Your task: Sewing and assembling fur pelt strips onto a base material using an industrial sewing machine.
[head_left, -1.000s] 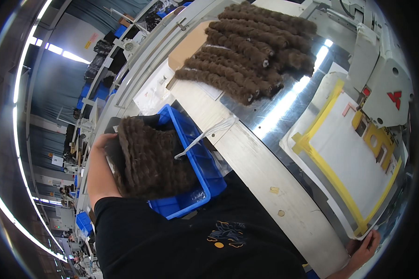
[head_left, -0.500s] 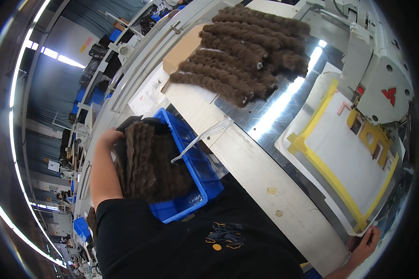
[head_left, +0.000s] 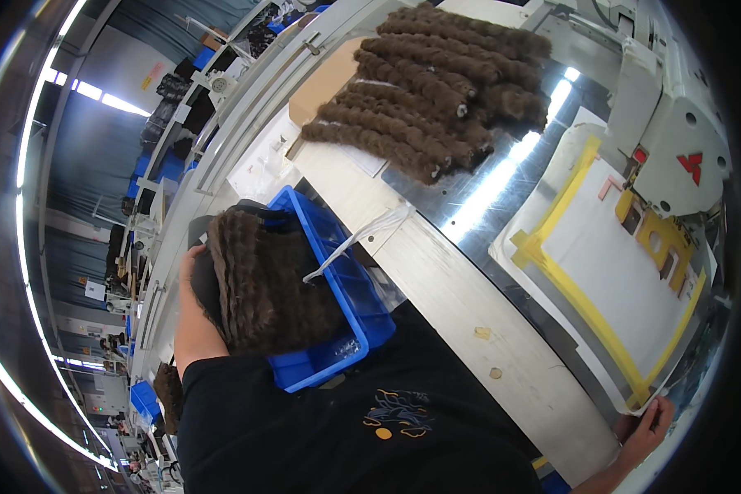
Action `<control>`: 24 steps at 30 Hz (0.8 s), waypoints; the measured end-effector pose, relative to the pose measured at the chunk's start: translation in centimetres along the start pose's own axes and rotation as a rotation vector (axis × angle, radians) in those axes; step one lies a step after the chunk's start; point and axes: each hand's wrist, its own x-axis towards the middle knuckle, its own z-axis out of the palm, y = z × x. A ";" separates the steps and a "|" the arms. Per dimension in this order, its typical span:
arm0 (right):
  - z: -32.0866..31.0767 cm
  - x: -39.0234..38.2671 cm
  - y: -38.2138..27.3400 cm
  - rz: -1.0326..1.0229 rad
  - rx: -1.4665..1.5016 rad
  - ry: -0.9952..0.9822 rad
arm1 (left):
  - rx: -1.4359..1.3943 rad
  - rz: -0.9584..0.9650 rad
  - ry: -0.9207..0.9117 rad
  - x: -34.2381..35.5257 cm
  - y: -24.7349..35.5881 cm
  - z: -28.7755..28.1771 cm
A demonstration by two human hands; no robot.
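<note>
My left hand (head_left: 191,262) grips the outer left edge of a stack of dark brown fur pieces with black backing (head_left: 263,288), in a blue plastic bin (head_left: 361,305) at my front left. A pale cord (head_left: 346,247) hangs over the bin's rim. My right hand (head_left: 646,430) holds the lower corner of a white board edged with yellow tape (head_left: 601,296), which lies under a grey sewing machine (head_left: 667,148) with yellow templates (head_left: 654,247) on the board.
Rows of fluffy brown fur strips (head_left: 436,90) lie on a steel machine bed (head_left: 502,189) and tan cardboard (head_left: 317,95). A pale wooden ledge (head_left: 461,321) runs between bin and board. Machines, rails and blue bins (head_left: 144,399) line the left background.
My left hand has moved down along the side of the fur stack, which has shifted slightly. My right hand stays at the board's corner.
</note>
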 end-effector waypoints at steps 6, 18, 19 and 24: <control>0.3 0.1 -0.2 0.052 -0.031 -0.011 | 0.064 -0.118 0.163 0.0 0.8 -4.0; 0.1 0.1 -3.3 0.007 0.028 0.023 | 0.428 0.034 0.296 1.6 11.5 0.7; 0.5 0.3 -3.9 -0.011 0.080 -0.013 | 0.476 -0.068 0.196 2.2 10.0 -1.5; 0.8 0.7 -9.7 -0.044 0.121 0.093 | 0.653 -0.244 0.021 4.3 13.0 -0.8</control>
